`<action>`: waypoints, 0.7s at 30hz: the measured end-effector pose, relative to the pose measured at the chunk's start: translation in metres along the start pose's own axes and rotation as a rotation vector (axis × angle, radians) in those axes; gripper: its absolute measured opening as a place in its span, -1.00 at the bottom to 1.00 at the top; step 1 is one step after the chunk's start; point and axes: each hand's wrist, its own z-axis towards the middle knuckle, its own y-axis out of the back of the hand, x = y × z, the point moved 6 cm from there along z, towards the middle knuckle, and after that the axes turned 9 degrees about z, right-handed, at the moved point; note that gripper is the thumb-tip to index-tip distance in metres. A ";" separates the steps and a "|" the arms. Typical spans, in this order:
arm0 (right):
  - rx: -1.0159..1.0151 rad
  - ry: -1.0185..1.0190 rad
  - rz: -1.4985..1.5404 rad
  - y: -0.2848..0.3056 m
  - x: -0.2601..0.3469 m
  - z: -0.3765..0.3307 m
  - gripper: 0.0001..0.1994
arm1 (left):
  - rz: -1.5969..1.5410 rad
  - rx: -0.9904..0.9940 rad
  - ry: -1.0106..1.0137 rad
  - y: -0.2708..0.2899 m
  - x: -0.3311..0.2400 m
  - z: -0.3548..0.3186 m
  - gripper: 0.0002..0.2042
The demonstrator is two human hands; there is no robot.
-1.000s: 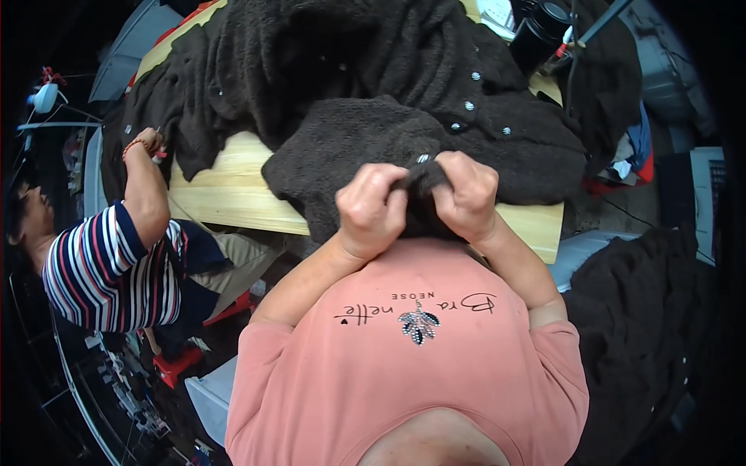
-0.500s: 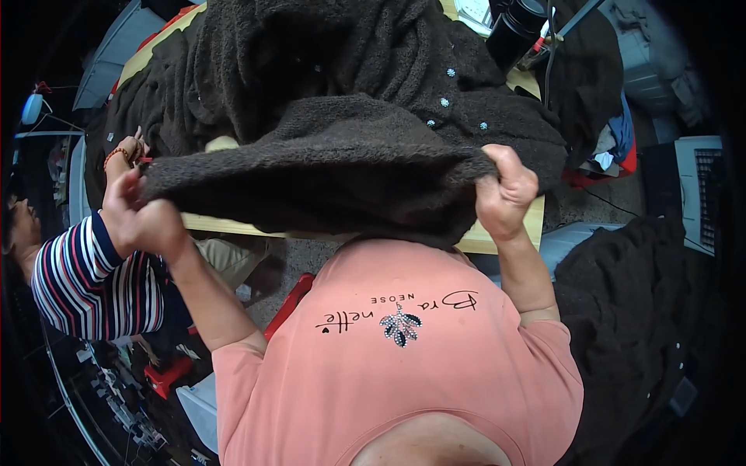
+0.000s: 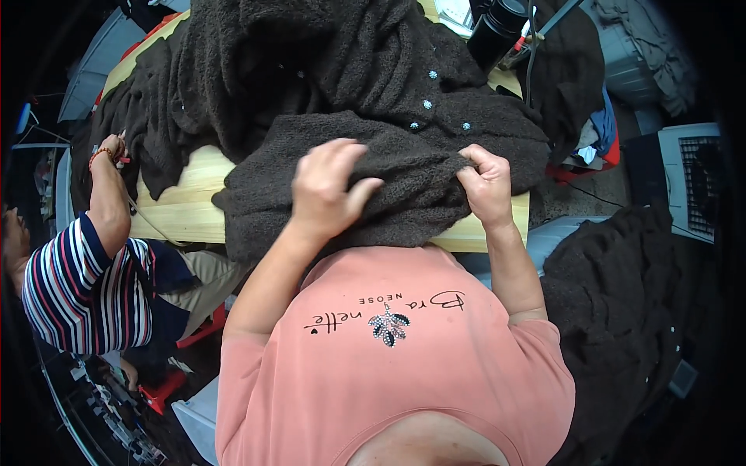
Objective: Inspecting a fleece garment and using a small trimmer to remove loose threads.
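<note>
A dark brown fuzzy knit garment (image 3: 264,182) lies bunched at the near edge of the wooden table, close against my front. My right hand (image 3: 487,185) is closed on its right-hand edge, pinching the knit between thumb and fingers. Over the middle of the cloth is my left hand (image 3: 328,189), fingers and thumb apart and slightly blurred; whether it touches the knit I cannot tell. Just beyond lies a heap of similar dark knitwear (image 3: 381,46), with several sparkly round buttons (image 3: 427,104) showing on it.
Pale wood of the table (image 3: 186,206) shows at left. At the left a co-worker in a striped shirt (image 3: 93,287) reaches to the heap. A black cylindrical container (image 3: 497,35) stands at the back right. More dark knitwear (image 3: 614,311) hangs at my right.
The garment, stretched wide between both hands before, has come down onto the table. My left hand has let go of its left end and moved right. The right hand keeps its hold.
</note>
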 end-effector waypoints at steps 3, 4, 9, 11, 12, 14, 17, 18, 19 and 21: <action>0.022 -0.074 -0.027 0.006 -0.002 -0.003 -0.90 | -0.085 0.112 -0.014 -0.033 -0.007 0.008 -0.75; 0.014 -0.074 -0.031 0.010 -0.005 -0.005 -0.90 | -0.169 0.131 0.053 -0.038 0.000 0.007 -0.82; 0.045 -0.035 -0.330 0.015 -0.021 -0.007 -0.83 | -0.389 0.287 0.295 -0.042 0.016 0.007 -0.97; 0.054 -0.053 -0.551 0.007 -0.015 -0.009 -0.70 | -0.464 0.405 0.418 -0.046 0.017 0.004 -0.96; 0.169 0.089 -0.569 -0.006 0.002 -0.010 -0.64 | -0.476 0.431 0.405 -0.047 0.016 0.004 -0.96; 0.341 0.237 -0.512 -0.031 0.028 -0.009 -0.54 | -0.499 0.439 0.364 -0.044 0.010 0.005 -0.96; 0.403 0.340 -0.380 -0.059 0.030 -0.004 -0.67 | -0.563 0.478 0.314 -0.036 -0.001 0.008 -0.96; 0.398 0.277 -0.325 -0.061 0.021 -0.004 -0.77 | -0.583 0.453 0.287 -0.033 -0.003 0.009 -0.95; 0.398 0.217 -0.267 -0.064 0.013 -0.003 -0.86 | -0.598 0.422 0.264 -0.030 -0.004 0.010 -0.94; 0.350 0.215 -0.188 -0.064 0.017 -0.002 -0.95 | -0.539 0.431 0.228 -0.029 0.000 0.009 -0.92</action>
